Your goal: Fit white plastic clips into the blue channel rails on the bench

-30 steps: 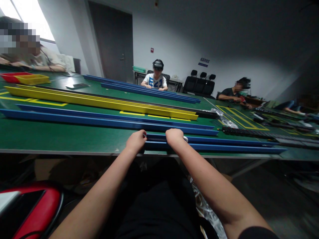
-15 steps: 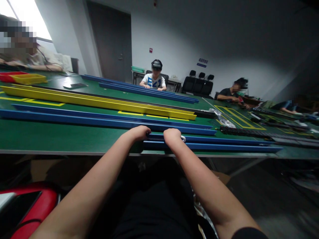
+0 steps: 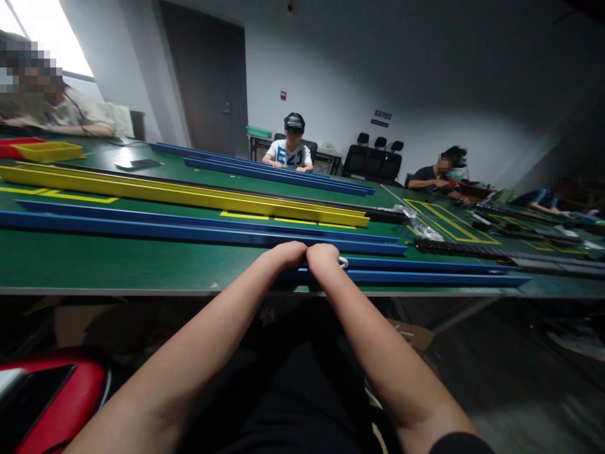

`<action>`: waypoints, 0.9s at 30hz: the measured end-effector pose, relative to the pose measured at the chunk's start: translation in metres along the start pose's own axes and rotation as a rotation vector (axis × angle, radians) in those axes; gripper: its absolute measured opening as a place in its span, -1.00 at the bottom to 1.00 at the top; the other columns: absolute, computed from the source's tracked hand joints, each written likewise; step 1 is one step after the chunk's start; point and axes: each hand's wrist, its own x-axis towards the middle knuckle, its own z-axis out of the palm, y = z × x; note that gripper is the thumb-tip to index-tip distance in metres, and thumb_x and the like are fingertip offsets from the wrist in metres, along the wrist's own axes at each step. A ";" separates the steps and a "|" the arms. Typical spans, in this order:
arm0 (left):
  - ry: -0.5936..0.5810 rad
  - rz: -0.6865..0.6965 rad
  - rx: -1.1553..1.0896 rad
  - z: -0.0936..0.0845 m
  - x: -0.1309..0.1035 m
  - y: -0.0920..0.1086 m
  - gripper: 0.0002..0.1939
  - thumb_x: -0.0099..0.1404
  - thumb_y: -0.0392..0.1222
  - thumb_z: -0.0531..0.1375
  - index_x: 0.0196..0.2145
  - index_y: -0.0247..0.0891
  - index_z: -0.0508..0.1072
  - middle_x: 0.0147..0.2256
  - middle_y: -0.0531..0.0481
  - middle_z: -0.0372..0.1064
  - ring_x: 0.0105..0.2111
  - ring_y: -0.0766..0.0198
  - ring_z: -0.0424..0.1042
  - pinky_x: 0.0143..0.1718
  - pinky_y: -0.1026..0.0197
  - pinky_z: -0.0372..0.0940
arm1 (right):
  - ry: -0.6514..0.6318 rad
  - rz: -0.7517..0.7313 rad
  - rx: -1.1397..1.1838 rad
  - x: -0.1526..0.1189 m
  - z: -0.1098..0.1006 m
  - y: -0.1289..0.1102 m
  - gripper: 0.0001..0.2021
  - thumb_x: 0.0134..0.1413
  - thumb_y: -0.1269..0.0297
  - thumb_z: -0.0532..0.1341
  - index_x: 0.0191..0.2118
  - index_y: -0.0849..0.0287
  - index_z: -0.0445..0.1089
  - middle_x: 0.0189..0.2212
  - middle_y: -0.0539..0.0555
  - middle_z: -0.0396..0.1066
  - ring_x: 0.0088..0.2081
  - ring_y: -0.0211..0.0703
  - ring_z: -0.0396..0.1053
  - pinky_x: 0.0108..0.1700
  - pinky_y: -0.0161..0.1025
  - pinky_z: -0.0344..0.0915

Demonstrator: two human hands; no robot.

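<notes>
Close in front of me at the table's near edge, a blue channel rail (image 3: 425, 277) lies lengthwise, reaching away to the right. Over its left end my left hand (image 3: 291, 254) is curled, fingers turned down and hidden from view. Right beside it, nearly touching, my right hand (image 3: 324, 257) is closed over the same rail. A small white loop (image 3: 343, 262) sticks out at the right hand's outer side; the rest of it is hidden. Whatever the left fingers pinch cannot be made out. Just beyond the hands lies another blue rail (image 3: 189, 232).
Farther back are a yellow rail (image 3: 189, 195), more blue rails (image 3: 278, 176) and crumpled clear plastic (image 3: 425, 228). A yellow tray (image 3: 51, 152) stands at left, dark strips (image 3: 463, 250) at right. Several co-workers sit around the green table (image 3: 118, 261). A red seat (image 3: 85, 391) is lower left.
My left hand has moved right along the rail, up against my right hand. The right hand stays almost in place on the rail. The view has shifted slightly.
</notes>
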 end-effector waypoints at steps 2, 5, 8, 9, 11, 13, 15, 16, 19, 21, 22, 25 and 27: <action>-0.007 0.036 0.007 0.003 0.001 0.000 -0.77 0.02 -0.11 0.28 -0.33 -0.17 0.61 -0.29 -0.08 0.58 -0.30 0.14 0.50 -0.28 0.23 0.28 | 0.004 0.005 0.002 0.000 0.001 0.000 -0.67 0.16 0.46 0.12 0.00 0.34 0.49 -0.02 0.42 0.45 0.04 0.12 0.43 -0.05 -0.03 0.42; 0.001 0.061 0.046 0.004 -0.001 -0.004 -0.71 0.03 -0.05 0.28 -0.26 -0.13 0.59 -0.25 -0.05 0.58 -0.27 0.14 0.50 -0.28 0.25 0.27 | 0.015 0.002 0.001 0.000 0.003 0.001 -0.65 0.16 0.48 0.11 0.01 0.29 0.49 0.01 0.39 0.44 0.04 0.13 0.43 -0.05 0.01 0.41; 0.009 0.044 0.079 0.003 -0.003 -0.007 -0.69 0.03 -0.04 0.29 -0.23 -0.11 0.58 -0.23 -0.04 0.57 -0.25 0.14 0.50 -0.29 0.25 0.26 | 0.022 0.000 0.002 -0.001 0.003 0.001 -0.66 0.15 0.47 0.13 0.01 0.30 0.49 0.01 0.41 0.43 0.03 0.13 0.43 -0.06 0.00 0.41; 0.008 0.041 0.085 0.003 -0.004 -0.006 -0.69 0.04 -0.04 0.28 -0.22 -0.10 0.58 -0.23 -0.04 0.57 -0.25 0.13 0.49 -0.30 0.25 0.26 | 0.025 -0.002 0.004 -0.002 0.004 0.001 -0.66 0.15 0.47 0.13 0.01 0.30 0.49 0.01 0.41 0.43 0.03 0.13 0.44 -0.06 -0.01 0.41; 0.007 0.033 0.088 0.001 -0.005 -0.005 -0.68 0.04 -0.06 0.28 -0.20 -0.09 0.58 -0.23 -0.04 0.57 -0.25 0.13 0.49 -0.29 0.25 0.26 | 0.033 -0.009 0.006 -0.002 0.004 0.002 -0.67 0.16 0.45 0.13 0.01 0.32 0.49 0.00 0.43 0.43 0.03 0.12 0.44 -0.04 -0.03 0.41; 0.004 0.019 0.078 0.000 -0.006 -0.003 -0.67 0.03 -0.07 0.29 -0.19 -0.07 0.58 -0.23 -0.02 0.57 -0.24 0.13 0.49 -0.27 0.25 0.26 | 0.041 -0.019 0.007 -0.003 0.005 0.002 -0.67 0.17 0.41 0.15 0.01 0.34 0.49 0.00 0.45 0.42 0.03 0.12 0.44 -0.02 -0.04 0.40; -0.005 0.011 0.065 0.000 -0.006 -0.001 -0.66 0.02 -0.08 0.30 -0.18 -0.07 0.58 -0.24 -0.01 0.57 -0.24 0.13 0.49 -0.27 0.26 0.27 | 0.048 -0.025 0.007 -0.003 0.006 0.003 -0.67 0.18 0.36 0.17 0.02 0.35 0.48 0.00 0.47 0.42 0.04 0.12 0.43 -0.01 -0.04 0.39; -0.008 0.011 0.061 0.000 -0.006 -0.001 -0.66 0.02 -0.09 0.30 -0.19 -0.07 0.58 -0.25 -0.01 0.57 -0.25 0.14 0.49 -0.27 0.26 0.27 | 0.050 -0.027 0.006 -0.004 0.006 0.004 -0.67 0.18 0.35 0.17 0.02 0.35 0.48 0.00 0.47 0.42 0.04 0.13 0.43 0.00 -0.04 0.39; -0.006 0.023 0.061 0.000 -0.005 -0.002 -0.66 0.01 -0.10 0.30 -0.19 -0.08 0.58 -0.26 0.00 0.57 -0.27 0.15 0.49 -0.29 0.26 0.27 | 0.053 -0.030 0.003 -0.003 0.007 0.005 -0.67 0.18 0.36 0.16 0.02 0.36 0.48 0.00 0.47 0.42 0.05 0.12 0.43 0.00 -0.05 0.39; -0.001 0.045 0.070 0.001 -0.003 -0.004 -0.66 0.02 -0.12 0.30 -0.18 -0.08 0.58 -0.26 -0.01 0.57 -0.29 0.15 0.49 -0.31 0.25 0.26 | 0.053 -0.032 0.001 -0.003 0.007 0.005 -0.66 0.18 0.40 0.14 0.02 0.35 0.48 0.01 0.45 0.42 0.04 0.11 0.42 0.00 -0.05 0.39; 0.002 0.053 0.076 0.002 -0.003 -0.005 -0.66 0.02 -0.13 0.29 -0.18 -0.08 0.58 -0.26 -0.01 0.57 -0.30 0.15 0.49 -0.32 0.25 0.26 | 0.054 -0.032 0.001 -0.003 0.007 0.006 -0.66 0.17 0.42 0.12 0.02 0.34 0.48 0.01 0.44 0.42 0.04 0.11 0.43 0.00 -0.04 0.39; 0.013 0.055 0.096 0.003 -0.002 -0.007 -0.68 0.03 -0.13 0.28 -0.19 -0.08 0.58 -0.26 -0.02 0.57 -0.30 0.15 0.49 -0.33 0.25 0.25 | 0.054 -0.032 -0.003 -0.003 0.007 0.006 -0.65 0.16 0.46 0.10 0.03 0.32 0.48 0.02 0.42 0.42 0.03 0.11 0.43 -0.01 -0.02 0.38; 0.021 0.044 0.111 0.003 -0.002 -0.008 -0.69 0.05 -0.11 0.27 -0.19 -0.06 0.58 -0.25 -0.01 0.57 -0.29 0.15 0.49 -0.34 0.25 0.24 | 0.054 -0.034 -0.006 -0.004 0.007 0.005 -0.65 0.17 0.43 0.13 0.04 0.33 0.47 0.02 0.43 0.42 0.04 0.11 0.43 0.00 -0.04 0.38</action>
